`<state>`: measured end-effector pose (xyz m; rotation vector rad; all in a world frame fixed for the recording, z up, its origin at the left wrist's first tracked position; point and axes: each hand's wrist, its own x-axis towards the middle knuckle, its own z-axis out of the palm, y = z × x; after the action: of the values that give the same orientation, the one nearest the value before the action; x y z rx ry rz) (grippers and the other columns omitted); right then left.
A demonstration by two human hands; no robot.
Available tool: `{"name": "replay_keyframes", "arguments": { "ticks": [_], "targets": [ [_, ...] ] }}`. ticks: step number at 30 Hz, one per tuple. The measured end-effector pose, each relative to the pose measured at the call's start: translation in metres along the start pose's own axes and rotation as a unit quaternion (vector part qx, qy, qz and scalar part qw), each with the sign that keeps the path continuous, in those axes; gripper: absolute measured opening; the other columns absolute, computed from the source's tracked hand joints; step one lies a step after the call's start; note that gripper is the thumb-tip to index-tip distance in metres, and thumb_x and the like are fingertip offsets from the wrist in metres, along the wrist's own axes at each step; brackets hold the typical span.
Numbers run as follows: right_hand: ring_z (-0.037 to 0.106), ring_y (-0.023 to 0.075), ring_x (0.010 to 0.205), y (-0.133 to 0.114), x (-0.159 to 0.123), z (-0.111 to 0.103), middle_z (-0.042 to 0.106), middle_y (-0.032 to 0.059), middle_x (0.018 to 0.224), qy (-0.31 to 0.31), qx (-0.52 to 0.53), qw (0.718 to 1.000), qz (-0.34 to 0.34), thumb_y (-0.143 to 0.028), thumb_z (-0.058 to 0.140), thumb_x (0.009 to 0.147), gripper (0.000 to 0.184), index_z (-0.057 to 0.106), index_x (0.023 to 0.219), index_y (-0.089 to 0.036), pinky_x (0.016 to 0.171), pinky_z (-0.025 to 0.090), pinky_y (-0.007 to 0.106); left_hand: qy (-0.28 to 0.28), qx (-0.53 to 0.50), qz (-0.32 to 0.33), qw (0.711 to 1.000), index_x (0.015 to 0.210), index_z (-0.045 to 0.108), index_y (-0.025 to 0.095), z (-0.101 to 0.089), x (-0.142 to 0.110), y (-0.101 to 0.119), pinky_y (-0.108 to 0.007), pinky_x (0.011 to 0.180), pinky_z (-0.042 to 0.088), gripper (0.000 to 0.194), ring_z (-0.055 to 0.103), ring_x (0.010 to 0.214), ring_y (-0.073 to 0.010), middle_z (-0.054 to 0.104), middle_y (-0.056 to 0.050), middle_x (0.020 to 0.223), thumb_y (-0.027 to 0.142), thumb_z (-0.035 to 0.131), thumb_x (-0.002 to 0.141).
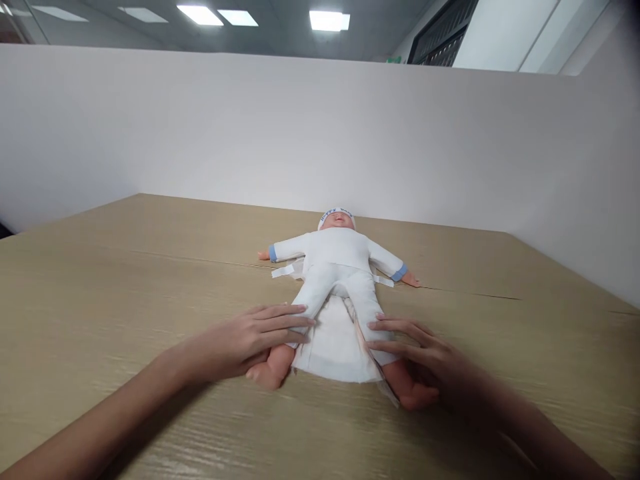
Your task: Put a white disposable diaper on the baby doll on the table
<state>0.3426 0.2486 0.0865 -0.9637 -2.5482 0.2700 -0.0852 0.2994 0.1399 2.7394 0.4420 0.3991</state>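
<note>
A baby doll point(338, 248) in a white suit with blue cuffs lies on its back, head away from me, arms spread and legs apart. Beneath its hips and between its legs is an unfolded white diaper point(336, 343), whose pale side tabs stick out at both sides of the waist. My left hand point(267, 333) rests on the doll's lower leg at the left, fingers stretched out. Over the other lower leg lies my right hand point(417, 347), its fingers extended and a little apart. Neither hand grasps anything that I can see.
The doll lies on a wooden table point(150, 293) with thin seams running across its top. A white partition point(250, 127) stands along the back and continues on the right side. Ceiling lights point(327, 21) show above it.
</note>
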Motion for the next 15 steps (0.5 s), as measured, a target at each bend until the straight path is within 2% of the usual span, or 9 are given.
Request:
{"name": "replay_keyframes", "arguments": {
  "ticks": [3, 6, 9, 10, 12, 13, 15],
  "targets": [
    [0.048, 0.0231, 0.158, -0.001, 0.001, -0.011, 0.054, -0.0001, 0.166, -0.023, 0.051, 0.998, 0.024, -0.018, 0.047, 0.11, 0.053, 0.061, 0.153, -0.046, 0.123, 0.054, 0.044, -0.006, -0.041, -0.02, 0.999, 0.162, 0.053, 0.035, -0.007, 0.003, 0.007, -0.05, 0.132, 0.043, 0.064, 0.042, 0.162, -0.0266, 0.056, -0.004, 0.166, 0.006, 0.052, 0.105],
    [0.048, 0.0228, 0.158, -0.015, 0.006, -0.016, 0.056, 0.0016, 0.164, -0.012, 0.069, 0.997, 0.046, -0.022, 0.04, 0.114, 0.048, 0.063, 0.151, -0.04, 0.126, 0.051, 0.046, -0.007, -0.079, -0.063, 0.995, 0.152, 0.061, 0.034, -0.012, 0.009, 0.02, -0.05, 0.131, 0.044, 0.057, 0.046, 0.159, -0.0263, 0.062, -0.002, 0.159, 0.007, 0.045, 0.105],
    [0.052, 0.0297, 0.154, -0.04, 0.013, -0.009, 0.06, 0.008, 0.159, 0.019, 0.014, 0.998, 0.064, -0.035, 0.054, 0.11, 0.042, 0.059, 0.152, -0.034, 0.123, 0.053, 0.052, 0.017, -0.07, -0.116, 0.991, 0.143, 0.062, 0.03, -0.004, 0.017, 0.033, -0.052, 0.123, 0.049, 0.037, 0.051, 0.149, -0.0319, 0.066, -0.006, 0.148, 0.031, 0.06, 0.106],
    [0.052, 0.0329, 0.152, -0.048, 0.015, -0.004, 0.06, 0.0103, 0.158, 0.031, -0.016, 0.997, 0.071, -0.041, 0.062, 0.107, 0.048, 0.057, 0.154, -0.033, 0.121, 0.054, 0.055, 0.028, -0.055, -0.135, 0.989, 0.14, 0.061, 0.028, 0.002, 0.019, 0.037, -0.053, 0.118, 0.052, 0.041, 0.052, 0.143, -0.0346, 0.066, -0.008, 0.145, 0.043, 0.068, 0.103],
    [0.054, 0.0383, 0.149, -0.061, 0.019, 0.009, 0.062, 0.0146, 0.153, 0.06, -0.077, 0.992, 0.077, -0.048, 0.072, 0.1, 0.065, 0.052, 0.159, -0.031, 0.119, 0.054, 0.061, 0.046, -0.017, -0.168, 0.985, 0.134, 0.06, 0.024, 0.015, 0.025, 0.042, -0.055, 0.107, 0.055, 0.064, 0.053, 0.131, -0.0382, 0.064, -0.012, 0.14, 0.064, 0.081, 0.088],
    [0.055, 0.0402, 0.147, -0.065, 0.021, 0.015, 0.062, 0.0163, 0.151, 0.074, -0.101, 0.989, 0.077, -0.049, 0.075, 0.097, 0.07, 0.051, 0.16, -0.029, 0.118, 0.054, 0.062, 0.055, 0.004, -0.176, 0.983, 0.131, 0.059, 0.022, 0.022, 0.027, 0.044, -0.057, 0.105, 0.055, 0.071, 0.053, 0.126, -0.0388, 0.064, -0.014, 0.138, 0.069, 0.084, 0.083],
    [0.058, 0.0417, 0.142, -0.068, 0.025, 0.028, 0.064, 0.0182, 0.144, 0.101, -0.138, 0.982, 0.078, -0.044, 0.075, 0.095, 0.071, 0.052, 0.16, -0.026, 0.114, 0.055, 0.063, 0.066, 0.048, -0.19, 0.978, 0.127, 0.057, 0.019, 0.033, 0.032, 0.048, -0.06, 0.106, 0.052, 0.065, 0.052, 0.122, -0.0386, 0.063, -0.015, 0.134, 0.061, 0.085, 0.084]
  ]
}}
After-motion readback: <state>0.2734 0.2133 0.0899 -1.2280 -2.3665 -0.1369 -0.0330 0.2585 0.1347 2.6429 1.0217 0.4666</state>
